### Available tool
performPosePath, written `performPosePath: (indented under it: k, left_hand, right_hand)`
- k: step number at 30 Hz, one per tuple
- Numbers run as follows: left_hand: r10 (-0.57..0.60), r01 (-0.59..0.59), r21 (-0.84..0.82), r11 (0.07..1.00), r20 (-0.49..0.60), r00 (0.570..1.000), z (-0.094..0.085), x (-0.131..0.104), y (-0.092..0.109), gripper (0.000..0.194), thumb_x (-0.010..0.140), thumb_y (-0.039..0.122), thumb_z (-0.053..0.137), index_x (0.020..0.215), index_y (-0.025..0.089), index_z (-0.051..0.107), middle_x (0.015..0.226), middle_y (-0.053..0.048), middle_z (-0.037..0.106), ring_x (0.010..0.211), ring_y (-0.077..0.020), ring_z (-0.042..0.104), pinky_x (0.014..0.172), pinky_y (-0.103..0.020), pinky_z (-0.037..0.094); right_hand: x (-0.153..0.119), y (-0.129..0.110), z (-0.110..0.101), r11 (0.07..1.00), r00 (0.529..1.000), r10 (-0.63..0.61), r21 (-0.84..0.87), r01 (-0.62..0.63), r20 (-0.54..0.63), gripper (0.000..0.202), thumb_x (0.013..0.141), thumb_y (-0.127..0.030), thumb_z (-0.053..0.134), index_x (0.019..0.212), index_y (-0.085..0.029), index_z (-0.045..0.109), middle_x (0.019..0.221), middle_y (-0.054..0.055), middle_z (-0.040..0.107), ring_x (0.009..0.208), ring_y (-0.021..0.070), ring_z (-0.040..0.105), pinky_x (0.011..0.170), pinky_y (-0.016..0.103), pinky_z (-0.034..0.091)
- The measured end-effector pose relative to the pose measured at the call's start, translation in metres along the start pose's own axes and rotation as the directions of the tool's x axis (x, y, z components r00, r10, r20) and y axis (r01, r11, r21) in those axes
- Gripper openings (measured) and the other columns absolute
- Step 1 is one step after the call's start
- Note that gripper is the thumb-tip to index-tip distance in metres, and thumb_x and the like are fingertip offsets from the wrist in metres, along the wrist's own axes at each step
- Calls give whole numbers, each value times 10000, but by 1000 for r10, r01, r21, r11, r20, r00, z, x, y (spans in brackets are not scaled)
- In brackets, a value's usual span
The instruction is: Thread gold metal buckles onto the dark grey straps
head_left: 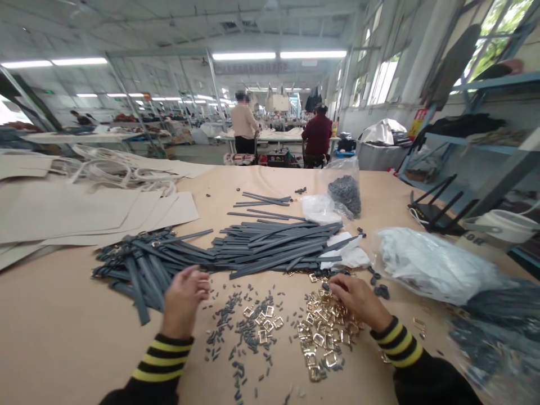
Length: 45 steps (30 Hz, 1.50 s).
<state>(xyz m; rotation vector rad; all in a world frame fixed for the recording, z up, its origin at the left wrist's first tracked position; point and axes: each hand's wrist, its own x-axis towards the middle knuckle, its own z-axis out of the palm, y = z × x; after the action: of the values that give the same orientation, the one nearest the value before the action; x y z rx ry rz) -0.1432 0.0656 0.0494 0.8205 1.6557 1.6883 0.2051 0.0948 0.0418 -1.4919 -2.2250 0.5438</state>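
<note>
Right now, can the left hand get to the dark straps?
Probably yes. The left hand lies right at the near edge of the pile of dark straps, and only small loose loops lie nearby, none between them.

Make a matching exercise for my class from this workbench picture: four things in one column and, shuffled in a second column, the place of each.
Things
1. Gold buckles
2. Grey straps
3. Clear bag of dark parts
4. Beige sheets

Places
A. Far side of the table, right of centre
B. Under and beside the right hand
C. Across the table's middle, beyond both hands
D. Left part of the table, beyond the left hand

Pairs: 1-B, 2-C, 3-A, 4-D
</note>
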Motion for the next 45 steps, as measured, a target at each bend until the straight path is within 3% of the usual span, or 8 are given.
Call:
performPosePath:
  k: [4,8,18,20,23,27,33,45]
  left_hand:
    - [-15,-47,108,993,506,863,70,-85,-40,194,794,316,461,878,150,518,632,5,569,457,-88,510,403,-186,410]
    - [42,-196,167,966,649,759,95,-114,-60,220,820,333,408,775,161,537,568,13,545,421,-74,491,414,-177,396]
    - [-137,174,-6,985,588,797,90,-103,-58,317,786,391,471,931,114,525,733,-50,616,429,-64,503,359,-156,377]
    - [-212,380,-165,910,602,770,90,-101,-52,348,756,374,534,981,110,504,838,-85,618,497,-70,533,365,-144,380]
    - [-286,563,-400,723,568,771,85,-96,-46,289,700,303,624,896,117,522,795,-49,612,481,-40,495,330,-104,327]
    - [-322,555,-481,679,484,814,77,-89,-46,185,681,241,647,744,106,537,692,-20,612,395,-5,419,303,-86,308]
    - [-279,442,-488,753,371,886,71,-88,-49,163,748,225,569,835,88,555,768,-90,656,468,-53,530,393,-127,440]
    - [-276,411,-489,769,327,904,69,-88,-54,230,815,311,468,859,96,537,774,-105,653,500,-74,554,427,-157,460]
  right_hand:
    - [44,-14,10,986,995,-31,-169,14,-97,176,838,-207,404,894,-171,567,888,67,605,864,193,515,768,307,379]
    - [69,-25,33,961,993,-72,-275,43,-96,95,763,-175,525,834,-188,585,889,83,583,887,239,473,735,338,363]
    - [32,-51,19,974,983,-175,-158,165,-48,159,843,-208,434,807,-191,588,802,29,603,774,160,518,710,274,375]
    - [7,-55,16,980,980,-189,80,184,68,188,857,-248,412,803,-192,583,724,1,612,679,128,536,644,242,391]
    - [-27,-44,19,834,938,-117,545,-87,328,266,848,-358,405,732,-168,551,627,-5,608,556,115,529,531,227,390]
    - [-57,-9,23,611,895,7,707,-357,446,335,784,-467,473,702,-144,518,553,-15,566,460,86,457,462,207,328]
    - [-74,17,10,571,911,163,717,-400,379,379,755,-502,484,576,-168,482,496,-43,487,445,85,403,443,213,285]
    - [-81,37,7,422,867,331,763,-489,373,385,746,-510,492,535,-191,448,434,-69,391,377,68,310,387,208,220]
